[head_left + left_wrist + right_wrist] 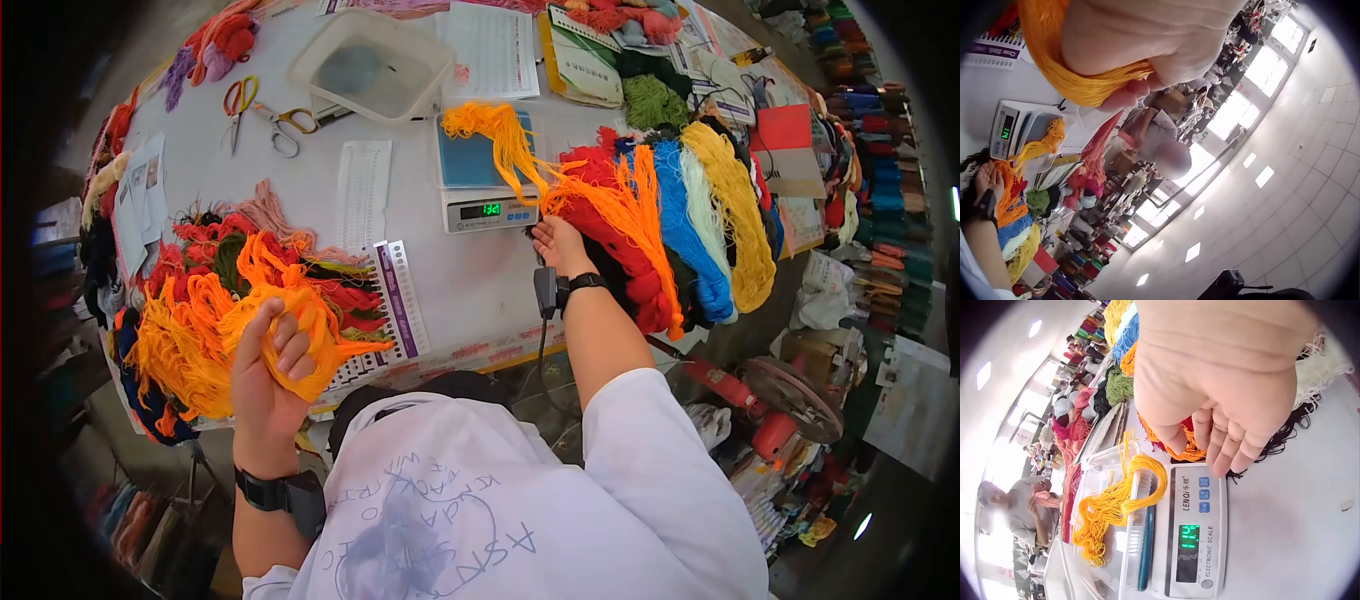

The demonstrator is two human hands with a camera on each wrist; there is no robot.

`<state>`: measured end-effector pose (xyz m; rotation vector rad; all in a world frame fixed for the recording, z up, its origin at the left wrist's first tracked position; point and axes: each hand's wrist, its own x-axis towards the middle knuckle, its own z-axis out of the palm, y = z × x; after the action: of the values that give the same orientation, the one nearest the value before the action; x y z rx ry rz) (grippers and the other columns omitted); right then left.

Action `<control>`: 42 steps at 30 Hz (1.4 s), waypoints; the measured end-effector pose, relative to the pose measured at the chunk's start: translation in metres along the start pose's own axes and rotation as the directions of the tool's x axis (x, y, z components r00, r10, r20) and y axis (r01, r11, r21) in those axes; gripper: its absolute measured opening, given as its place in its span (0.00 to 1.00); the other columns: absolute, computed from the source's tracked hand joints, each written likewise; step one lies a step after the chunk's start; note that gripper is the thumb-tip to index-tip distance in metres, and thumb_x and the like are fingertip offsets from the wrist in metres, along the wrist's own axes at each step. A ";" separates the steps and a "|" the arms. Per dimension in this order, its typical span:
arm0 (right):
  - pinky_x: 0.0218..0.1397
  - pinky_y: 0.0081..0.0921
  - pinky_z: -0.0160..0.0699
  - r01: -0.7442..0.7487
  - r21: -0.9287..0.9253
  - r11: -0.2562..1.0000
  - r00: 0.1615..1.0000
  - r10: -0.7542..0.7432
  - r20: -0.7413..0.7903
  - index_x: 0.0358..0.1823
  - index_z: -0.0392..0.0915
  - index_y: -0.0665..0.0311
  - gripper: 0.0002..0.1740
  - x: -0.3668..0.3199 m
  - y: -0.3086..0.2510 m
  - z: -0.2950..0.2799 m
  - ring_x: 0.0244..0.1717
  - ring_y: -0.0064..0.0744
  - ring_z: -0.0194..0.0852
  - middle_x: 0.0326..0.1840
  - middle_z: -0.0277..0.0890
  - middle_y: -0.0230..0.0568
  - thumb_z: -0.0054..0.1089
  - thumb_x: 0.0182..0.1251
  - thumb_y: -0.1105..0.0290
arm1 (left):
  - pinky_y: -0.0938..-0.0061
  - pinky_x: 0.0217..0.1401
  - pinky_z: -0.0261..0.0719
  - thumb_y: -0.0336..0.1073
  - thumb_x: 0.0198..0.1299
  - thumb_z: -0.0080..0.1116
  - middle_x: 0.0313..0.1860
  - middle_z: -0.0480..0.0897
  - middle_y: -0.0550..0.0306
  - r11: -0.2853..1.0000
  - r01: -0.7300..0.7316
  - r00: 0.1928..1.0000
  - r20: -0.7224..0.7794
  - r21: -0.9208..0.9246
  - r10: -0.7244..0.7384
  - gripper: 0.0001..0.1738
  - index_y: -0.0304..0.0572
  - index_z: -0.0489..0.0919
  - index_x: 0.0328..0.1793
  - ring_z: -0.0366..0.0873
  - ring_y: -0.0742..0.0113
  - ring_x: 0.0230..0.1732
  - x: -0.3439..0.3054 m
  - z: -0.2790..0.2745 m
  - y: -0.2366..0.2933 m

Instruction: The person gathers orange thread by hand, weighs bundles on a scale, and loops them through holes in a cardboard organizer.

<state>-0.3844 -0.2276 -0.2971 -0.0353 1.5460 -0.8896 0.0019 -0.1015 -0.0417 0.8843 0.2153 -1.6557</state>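
Note:
My left hand [275,355] grips a bundle of yellow-orange yarn [318,340]; in the left wrist view the strands [1088,87] loop around the palm. A yellow-orange hank [500,135] lies over the blue plate of a white electronic scale [487,214] with lit green digits, its end hanging off the right side. By the scale's front right corner is my right hand [560,245], fingers loosely bent. In the right wrist view, orange yarn [1191,451] shows behind the gap between thumb and fingers of that hand [1216,394], with no strand visibly held.
Red, blue, white and yellow hanks [752,215] lie right of the scale. A mixed yarn pile [190,330] and a punched card [398,300] are at left. Behind are a plastic tub [372,65], scissors [236,108] and papers [490,50]. A person [1157,134] stands across the table.

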 end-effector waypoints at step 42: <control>0.32 0.17 0.73 0.659 -0.418 0.625 0.540 -0.007 0.841 0.38 0.76 0.70 0.09 -0.368 -0.002 0.149 0.26 0.18 0.72 0.27 0.77 0.34 0.58 0.63 0.71 | 0.81 0.40 0.71 0.36 0.64 0.55 0.32 0.77 0.63 0.920 -0.294 0.913 0.361 0.259 0.190 0.21 0.29 0.73 0.59 0.72 0.77 0.34 -0.048 0.010 -0.015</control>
<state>-0.1794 -0.1175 0.0242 -1.2443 0.9070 -0.3955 -0.0146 -0.0662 -0.0085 0.8095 -0.3849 -1.5923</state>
